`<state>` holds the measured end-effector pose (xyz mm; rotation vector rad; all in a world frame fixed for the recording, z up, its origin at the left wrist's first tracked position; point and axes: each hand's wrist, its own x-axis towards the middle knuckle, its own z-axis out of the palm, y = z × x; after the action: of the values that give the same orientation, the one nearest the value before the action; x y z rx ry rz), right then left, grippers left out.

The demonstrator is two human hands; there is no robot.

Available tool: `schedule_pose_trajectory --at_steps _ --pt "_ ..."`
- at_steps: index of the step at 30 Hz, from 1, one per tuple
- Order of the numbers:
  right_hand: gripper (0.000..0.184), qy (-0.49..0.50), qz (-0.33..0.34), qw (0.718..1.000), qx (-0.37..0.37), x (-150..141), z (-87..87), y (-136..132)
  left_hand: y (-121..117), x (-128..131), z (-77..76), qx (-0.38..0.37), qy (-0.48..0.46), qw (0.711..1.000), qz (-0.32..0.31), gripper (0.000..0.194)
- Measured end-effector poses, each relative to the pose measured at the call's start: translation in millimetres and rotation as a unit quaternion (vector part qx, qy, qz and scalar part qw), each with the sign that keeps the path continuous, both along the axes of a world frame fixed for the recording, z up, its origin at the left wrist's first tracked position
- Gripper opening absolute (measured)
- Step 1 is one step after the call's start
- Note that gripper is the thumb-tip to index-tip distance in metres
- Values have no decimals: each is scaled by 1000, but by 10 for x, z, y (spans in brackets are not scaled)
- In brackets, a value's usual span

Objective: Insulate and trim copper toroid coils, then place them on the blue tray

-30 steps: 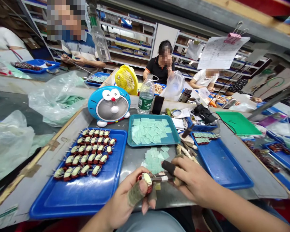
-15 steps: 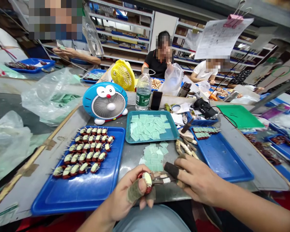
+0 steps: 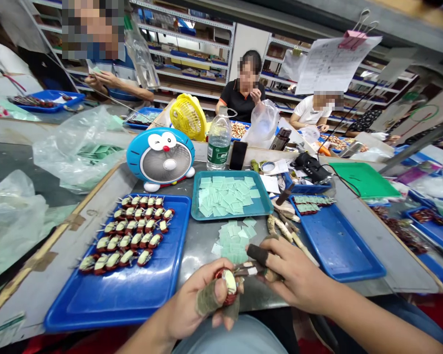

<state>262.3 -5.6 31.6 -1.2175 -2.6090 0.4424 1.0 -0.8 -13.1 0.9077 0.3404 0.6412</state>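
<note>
My left hand (image 3: 192,300), its thumb wrapped in greenish tape, is closed on a red-wire wound coil (image 3: 229,285) with a pale face turned up. My right hand (image 3: 297,273), with a dark finger cover, grips pliers (image 3: 249,270); the handles are mostly hidden in the palm. The jaws are at the upper right side of the coil; whether they pinch it I cannot tell. Just beyond my hands lies a loose pile of pale green sheets (image 3: 233,242). To the left, a blue tray (image 3: 133,300) bears rows of similar coils (image 3: 127,241).
A teal tray (image 3: 268,209) with green sheets stands behind the pile. Tools with wrapped handles (image 3: 280,228) lie beside a right-hand blue tray (image 3: 339,246) with green-topped coils. A cartoon-faced fan (image 3: 160,157), water bottle (image 3: 218,140) and phone (image 3: 238,155) line the back. Co-workers sit beyond.
The coil has tilted a little in my left hand and shifted slightly toward me. The pliers' tips have moved back a little from over it. The view has shifted slightly.
</note>
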Motion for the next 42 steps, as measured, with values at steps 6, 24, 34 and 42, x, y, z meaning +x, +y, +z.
schedule_pose_trajectory --at_steps 6,24,34,42 --pt "27 -18 18 997 -73 -37 110 54 2 -69 65 19 42 999 -14 52" --pt "15 4 -76 997 -26 -215 -185 -85 56 -119 37 28 62 996 50 48" --pt "12 17 -98 995 -31 -145 -101 -77 133 -182 49 118 108 986 50 45" --pt "7 8 -149 989 -5 -174 -134 -189 128 -171 23 185 178 958 125 41"
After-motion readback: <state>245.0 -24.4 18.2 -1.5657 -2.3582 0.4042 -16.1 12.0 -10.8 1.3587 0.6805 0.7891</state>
